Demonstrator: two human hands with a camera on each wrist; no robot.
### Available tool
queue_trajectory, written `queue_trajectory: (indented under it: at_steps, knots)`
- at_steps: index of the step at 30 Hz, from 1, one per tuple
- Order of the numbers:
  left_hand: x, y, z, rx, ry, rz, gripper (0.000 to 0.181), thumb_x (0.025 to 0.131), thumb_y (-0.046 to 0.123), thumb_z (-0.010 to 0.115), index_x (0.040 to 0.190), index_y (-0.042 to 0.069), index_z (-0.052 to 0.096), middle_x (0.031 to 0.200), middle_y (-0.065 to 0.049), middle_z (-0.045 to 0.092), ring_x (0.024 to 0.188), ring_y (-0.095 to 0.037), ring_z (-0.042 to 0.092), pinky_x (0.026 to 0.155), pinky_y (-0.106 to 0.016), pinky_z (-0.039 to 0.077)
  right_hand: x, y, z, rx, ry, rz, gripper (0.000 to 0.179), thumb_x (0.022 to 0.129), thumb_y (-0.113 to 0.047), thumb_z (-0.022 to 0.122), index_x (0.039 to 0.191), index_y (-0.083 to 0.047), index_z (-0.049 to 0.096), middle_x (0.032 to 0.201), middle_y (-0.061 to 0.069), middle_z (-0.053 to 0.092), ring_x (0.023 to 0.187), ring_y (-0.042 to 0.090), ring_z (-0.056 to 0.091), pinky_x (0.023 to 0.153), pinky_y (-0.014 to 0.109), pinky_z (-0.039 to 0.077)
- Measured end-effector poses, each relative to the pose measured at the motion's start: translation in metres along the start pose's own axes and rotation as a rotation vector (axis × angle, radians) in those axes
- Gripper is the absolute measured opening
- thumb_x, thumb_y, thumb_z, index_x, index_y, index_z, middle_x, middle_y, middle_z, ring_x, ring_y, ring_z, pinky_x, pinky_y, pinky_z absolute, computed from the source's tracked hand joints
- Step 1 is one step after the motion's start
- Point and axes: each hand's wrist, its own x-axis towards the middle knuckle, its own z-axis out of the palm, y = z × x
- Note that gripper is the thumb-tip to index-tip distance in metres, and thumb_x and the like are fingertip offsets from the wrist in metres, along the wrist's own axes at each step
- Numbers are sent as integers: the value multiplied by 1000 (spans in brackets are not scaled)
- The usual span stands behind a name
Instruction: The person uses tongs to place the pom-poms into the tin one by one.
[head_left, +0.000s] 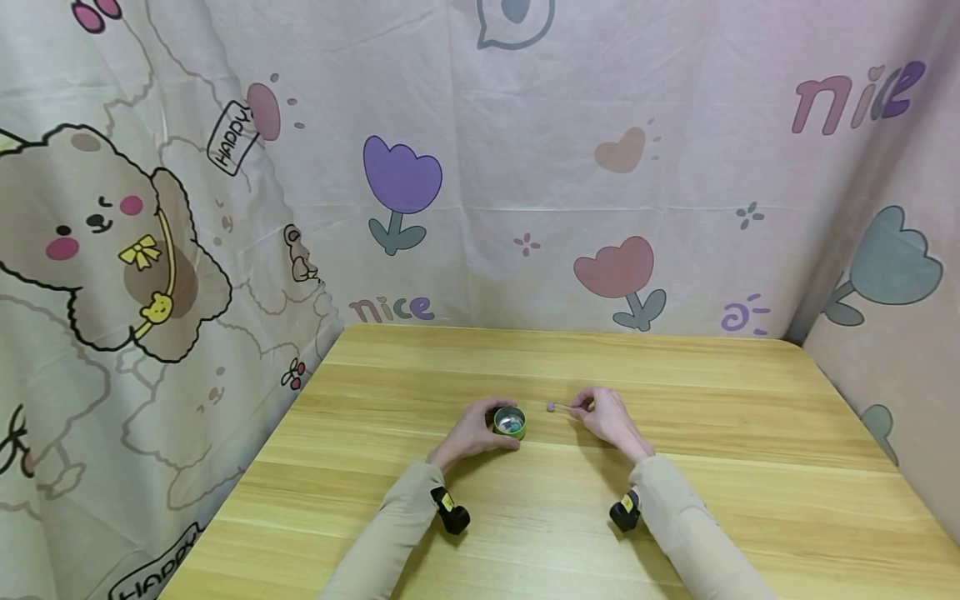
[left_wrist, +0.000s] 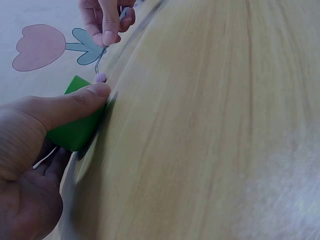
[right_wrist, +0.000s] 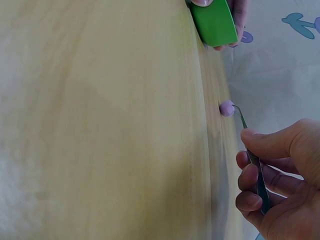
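Note:
My left hand (head_left: pixel 472 431) grips a small green tin (left_wrist: pixel 77 131) around its side, thumb on one face and fingers on the other. From above, the tin's open top shows a shiny interior with something pale inside. To the right of it, my right hand (head_left: pixel 604 414) holds a pair of bent-tip tweezers (right_wrist: pixel 259 180) between thumb and fingers. At the tweezers' tips sits a small purple pom-pom (right_wrist: pixel 227 108), close to the tabletop and a short way from the tin. The head view shows the tweezers pointing left toward the tin.
Both hands work over the middle of a light wood table (head_left: pixel 375 383). Behind it and on both sides hangs a pale printed curtain (head_left: pixel 510 167) with flowers and a cartoon bear. Each wrist wears a small black camera (head_left: pixel 452 512).

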Motion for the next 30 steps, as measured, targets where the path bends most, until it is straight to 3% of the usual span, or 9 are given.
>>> queue_trajectory:
  at_steps: [12, 20, 30]
  knots:
    - [-1, 1, 1, -11, 4, -3, 65, 77, 6, 86, 135, 0, 58, 129, -19, 65, 118, -35, 63, 105, -52, 51, 2, 0, 1, -8, -8, 4, 5, 87, -5, 74, 89, -2, 71, 85, 9, 71, 74, 16, 58, 66, 25, 46]
    - [-1, 2, -1, 29, -6, -21, 67, 77, 12, 87, 136, 2, 58, 129, -16, 65, 118, -31, 63, 105, -41, 53, 3, -1, 1, -19, -5, 0, 5, 87, -4, 74, 89, -1, 71, 85, 8, 71, 75, 16, 60, 68, 27, 48]
    - [-1, 0, 0, 8, -2, 7, 65, 76, 7, 86, 135, 1, 58, 129, -19, 65, 118, -35, 63, 104, -51, 52, 3, -1, 2, -21, 5, -3, 8, 87, -5, 74, 89, 2, 71, 84, 8, 70, 75, 16, 57, 67, 26, 45]
